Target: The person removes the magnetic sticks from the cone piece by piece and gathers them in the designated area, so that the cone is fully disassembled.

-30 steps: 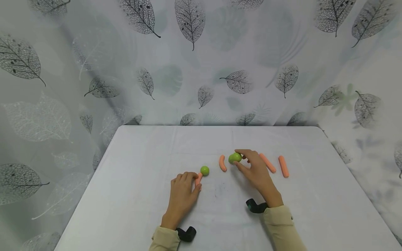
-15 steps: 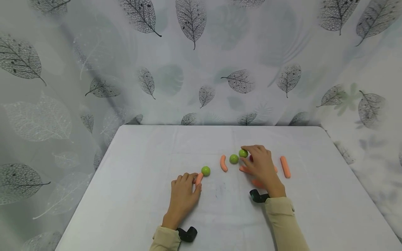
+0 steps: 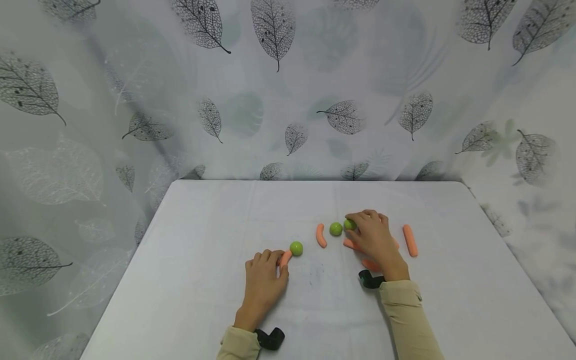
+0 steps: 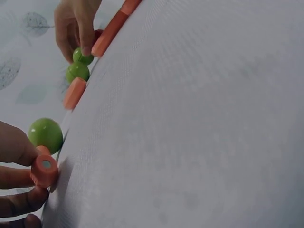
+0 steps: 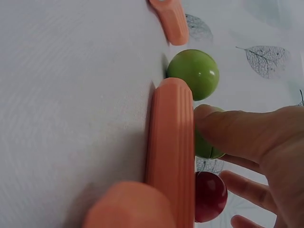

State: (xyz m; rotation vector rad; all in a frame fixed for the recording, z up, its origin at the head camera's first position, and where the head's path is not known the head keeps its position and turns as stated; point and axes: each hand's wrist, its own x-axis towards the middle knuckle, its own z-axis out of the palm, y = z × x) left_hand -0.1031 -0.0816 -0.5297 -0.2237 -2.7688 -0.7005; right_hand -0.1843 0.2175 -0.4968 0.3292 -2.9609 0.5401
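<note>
On the white table, my left hand (image 3: 263, 287) pinches a short curved orange stick (image 3: 285, 258) between thumb and fingers. In the left wrist view the stick's end shows a small metal disc (image 4: 46, 164). A green ball (image 3: 296, 248) sits at its far end. My right hand (image 3: 375, 242) pinches another green ball (image 5: 207, 142) between thumb and finger, close beside a third green ball (image 3: 335, 229). Behind this hand, a dark red ball (image 5: 210, 197) shows in the right wrist view. A straight ribbed orange stick (image 5: 171, 137) lies by the thumb, partly hidden in the head view.
Between the hands lies a curved orange stick (image 3: 321, 235). A straight orange stick (image 3: 410, 240) lies right of my right hand, and an orange piece (image 3: 371, 264) shows under its wrist. A leaf-print curtain (image 3: 288, 100) hangs behind the white table (image 3: 189, 225).
My right hand has moved rightward with its green ball, away from the neighbouring one, then slightly nearer to me. My left hand stays almost still on the curved stick.
</note>
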